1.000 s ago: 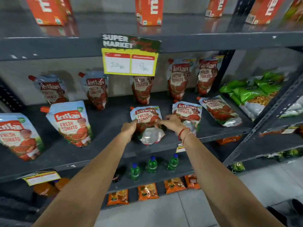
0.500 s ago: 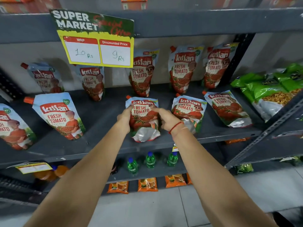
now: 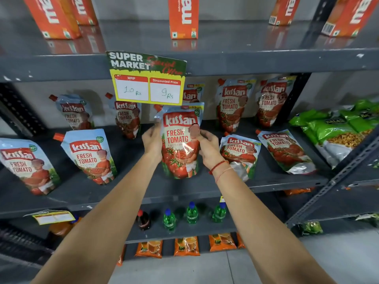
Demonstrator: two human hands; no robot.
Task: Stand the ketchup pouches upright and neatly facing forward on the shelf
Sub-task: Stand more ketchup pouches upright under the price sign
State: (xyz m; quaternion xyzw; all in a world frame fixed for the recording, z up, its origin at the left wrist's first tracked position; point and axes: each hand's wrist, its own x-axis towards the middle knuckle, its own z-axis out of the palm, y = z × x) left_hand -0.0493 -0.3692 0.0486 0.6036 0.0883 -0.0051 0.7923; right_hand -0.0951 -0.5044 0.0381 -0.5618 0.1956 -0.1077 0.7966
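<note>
Ketchup pouch [image 3: 180, 144] upright between both hands, label forward, long axis vertical, base touching or just above shelf [image 3: 205, 189] front. Left hand [image 3: 152, 143] cupping left edge, right hand [image 3: 208, 148] pinching right edge, thumb on face. Equally near; release straight down.

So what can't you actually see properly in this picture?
- Back-row pouch, head view: the price sign and the held pouch cover most of it.
- Far-left pouch: cut off by the picture's left edge.
- Juice cartons on the top shelf: tops cut off by the upper edge.
- Held pouch's sides: covered by the left hand and right hand.
</note>
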